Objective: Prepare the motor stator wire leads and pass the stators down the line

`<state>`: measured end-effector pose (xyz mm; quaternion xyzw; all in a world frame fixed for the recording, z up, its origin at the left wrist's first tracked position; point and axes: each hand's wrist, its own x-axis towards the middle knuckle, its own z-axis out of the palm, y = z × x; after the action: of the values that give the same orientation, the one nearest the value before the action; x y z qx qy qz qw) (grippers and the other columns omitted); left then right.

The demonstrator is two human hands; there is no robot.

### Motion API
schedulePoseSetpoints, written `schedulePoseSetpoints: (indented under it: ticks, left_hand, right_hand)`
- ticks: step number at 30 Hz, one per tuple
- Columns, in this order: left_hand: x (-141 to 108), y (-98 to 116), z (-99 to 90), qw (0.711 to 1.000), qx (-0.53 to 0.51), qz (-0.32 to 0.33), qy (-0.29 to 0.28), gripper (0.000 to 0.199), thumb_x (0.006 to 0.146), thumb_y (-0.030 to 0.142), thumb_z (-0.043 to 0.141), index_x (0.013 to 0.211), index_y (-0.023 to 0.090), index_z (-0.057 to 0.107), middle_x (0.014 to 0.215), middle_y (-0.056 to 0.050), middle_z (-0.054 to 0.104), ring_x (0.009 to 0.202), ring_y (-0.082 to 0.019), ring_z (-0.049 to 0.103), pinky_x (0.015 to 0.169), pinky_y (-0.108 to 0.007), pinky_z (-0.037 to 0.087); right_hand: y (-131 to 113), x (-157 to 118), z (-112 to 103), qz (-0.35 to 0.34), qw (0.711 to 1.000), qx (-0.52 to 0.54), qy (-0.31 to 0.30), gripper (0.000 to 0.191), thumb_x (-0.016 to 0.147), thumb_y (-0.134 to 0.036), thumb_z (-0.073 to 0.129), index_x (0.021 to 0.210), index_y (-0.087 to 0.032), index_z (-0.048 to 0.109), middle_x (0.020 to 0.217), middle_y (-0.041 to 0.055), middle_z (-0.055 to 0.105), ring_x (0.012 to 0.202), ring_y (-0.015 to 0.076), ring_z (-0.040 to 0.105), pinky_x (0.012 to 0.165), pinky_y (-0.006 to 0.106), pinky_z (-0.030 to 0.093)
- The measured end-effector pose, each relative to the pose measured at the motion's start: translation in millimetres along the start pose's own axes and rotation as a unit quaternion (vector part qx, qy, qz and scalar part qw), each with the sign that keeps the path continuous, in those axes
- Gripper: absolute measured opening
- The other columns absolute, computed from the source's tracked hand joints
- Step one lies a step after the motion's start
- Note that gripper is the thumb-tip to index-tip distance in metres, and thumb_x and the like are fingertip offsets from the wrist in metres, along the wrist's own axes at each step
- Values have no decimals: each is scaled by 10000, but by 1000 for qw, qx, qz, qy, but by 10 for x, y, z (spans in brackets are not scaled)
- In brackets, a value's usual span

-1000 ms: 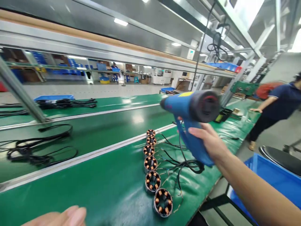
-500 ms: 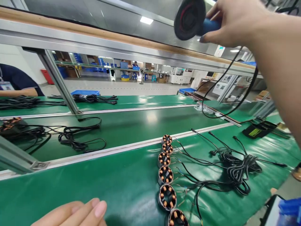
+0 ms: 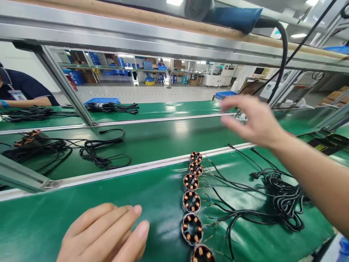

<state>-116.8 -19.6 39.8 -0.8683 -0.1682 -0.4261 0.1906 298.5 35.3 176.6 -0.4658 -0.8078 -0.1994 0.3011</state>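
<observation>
My left hand (image 3: 105,233) hovers over the green bench mat at the lower left, palm turned inward. Its fingers are stretched out, and nothing shows in them. In mid-air above the belt, my right hand (image 3: 252,120) is empty, thumb and fingers apart, a little blurred. A corded blue and black hand tool (image 3: 234,19), which looks like a heat gun, lies on the overhead shelf above it. Between my hands a row of several motor stators (image 3: 191,202) with copper windings stands on the mat. Thin leads run from them to black power cables (image 3: 286,198) on the right.
An aluminium shelf beam (image 3: 152,43) crosses overhead, with a slanted post (image 3: 67,87) at left. More cables (image 3: 94,151) and wound stators (image 3: 31,138) lie on the green belt (image 3: 163,136). A co-worker (image 3: 29,89) sits at far left. The tool's black cord (image 3: 283,47) hangs at right.
My right hand has let go of the blue tool, which now rests on the shelf, and has come down. My left hand has moved up and right into fuller view. The camera view has shifted slightly.
</observation>
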Motion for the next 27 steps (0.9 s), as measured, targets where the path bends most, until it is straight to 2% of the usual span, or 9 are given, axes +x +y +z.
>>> schedulePoseSetpoints:
  ticks: [2, 4, 6, 8, 12, 16, 19, 22, 27]
  left_hand:
    - [235, 50, 142, 1000, -4, -12, -9, 286, 849, 63, 702, 1080, 231, 688, 969, -25, 746, 839, -187, 710, 744, -368, 576]
    - [400, 151, 328, 999, -16, -30, -23, 198, 929, 123, 658, 1114, 193, 662, 995, -55, 737, 855, -189, 693, 762, -357, 548]
    - [463, 298, 502, 995, -32, -59, -72, 124, 995, 203, 605, 1108, 191, 656, 1086, -83, 720, 933, -219, 677, 807, -384, 535]
    - [429, 473, 621, 984, -49, -92, -145, 152, 1035, 299, 549, 1069, 211, 668, 1198, -101, 684, 1022, -263, 658, 852, -436, 541]
    - [226, 815, 676, 925, -85, -194, -316, 301, 1002, 472, 603, 1200, 253, 662, 1466, -136, 519, 1295, -367, 545, 994, -576, 543]
    - [114, 1079, 676, 832, -135, -296, -449, 653, 883, 518, 767, 1439, 283, 517, 1636, -154, 302, 1468, -404, 380, 1112, -608, 487]
    - [172, 1234, 731, 801, -152, -336, -471, 701, 830, 350, 815, 1442, 250, 490, 1649, -160, 279, 1497, -378, 347, 1169, -577, 445]
    - [300, 1369, 815, 787, -116, -364, -484, 683, 780, 213, 773, 1404, 204, 494, 1665, -160, 246, 1515, -373, 312, 1194, -553, 423]
    - [452, 1531, 910, 755, -37, -387, -528, 667, 745, 150, 741, 1363, 174, 490, 1676, -173, 208, 1503, -400, 325, 1163, -552, 446]
  right_hand:
    - [57, -837, 247, 106, 978, 66, -166, 679, 925, -598, 590, 1450, -169, 552, 1371, 129, 621, 1232, 276, 602, 1093, 474, 452]
    - [161, -1581, 507, 218, 928, 116, -280, 901, 884, -730, 527, 1535, -112, 444, 1520, 193, 481, 1384, 341, 494, 1153, 547, 407]
    - [235, -2133, 720, 294, 875, 133, -361, 1041, 864, -792, 446, 1609, -80, 296, 1601, 213, 347, 1491, 352, 351, 1224, 566, 305]
    - [230, -2466, 833, 327, 842, 135, -408, 1091, 842, -810, 411, 1622, -64, 249, 1630, 217, 274, 1530, 355, 260, 1255, 577, 218]
    - [41, -2698, 726, 295, 818, 140, -475, 1154, 784, -804, 548, 1631, -86, 235, 1665, 195, 187, 1554, 346, 194, 1265, 559, 194]
    - [-89, -2843, 473, 254, 815, 87, -513, 1296, 694, -616, 759, 1658, -97, 65, 1585, 215, 370, 1457, 366, 384, 1197, 524, 349]
    - [-103, -2955, 413, 230, 825, 28, -515, 1029, 837, -442, 651, 1638, -48, 141, 1416, 223, 542, 1289, 347, 556, 1106, 496, 441]
    - [-120, -2970, 435, 220, 819, -16, -529, 647, 938, -305, 481, 1501, -2, 384, 1272, 216, 632, 1139, 332, 648, 1007, 466, 502]
    - [-151, -2892, 507, 203, 816, -49, -540, 275, 929, -221, 476, 1162, -114, 578, 1173, 151, 686, 1022, 324, 694, 919, 452, 533]
